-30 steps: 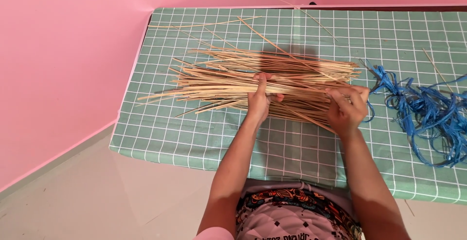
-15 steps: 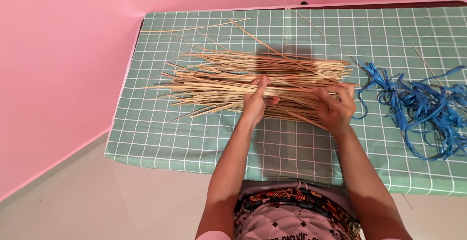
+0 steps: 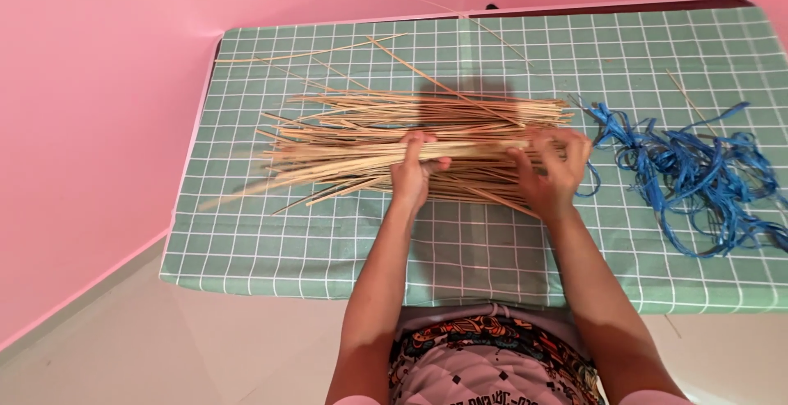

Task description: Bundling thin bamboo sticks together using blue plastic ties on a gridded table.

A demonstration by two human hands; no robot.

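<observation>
A loose bundle of thin, pale sticks (image 3: 369, 146) is being handled near the middle of the table (image 3: 492, 265), which is covered with a green cloth checked in white. The sticks are lying roughly parallel to the table's long edges, their right ends fairly even and their left ends fanning out raggedly toward the left edge.

The left hand (image 3: 414, 171) is being laid over the middle of the bundle, fingers curled down over the upper sticks and thumb set on the near side, so that a group of sticks is being pinched and kept from rolling apart. The right hand (image 3: 552, 173) is being held at the bundle's right end with the fingers partly spread and bent over the tips; whether any sticks are being fully clasped there cannot be told. That placement appears suited to keeping the ends level while the middle is being steadied.

A few stray sticks (image 3: 328, 50) are lying apart toward the far left corner, separate from the main bundle. A tangle of blue plastic string (image 3: 698, 175) is resting near the right edge, just beside the right hand but not being touched. Pink walls are bordering the table at its far and left sides.
</observation>
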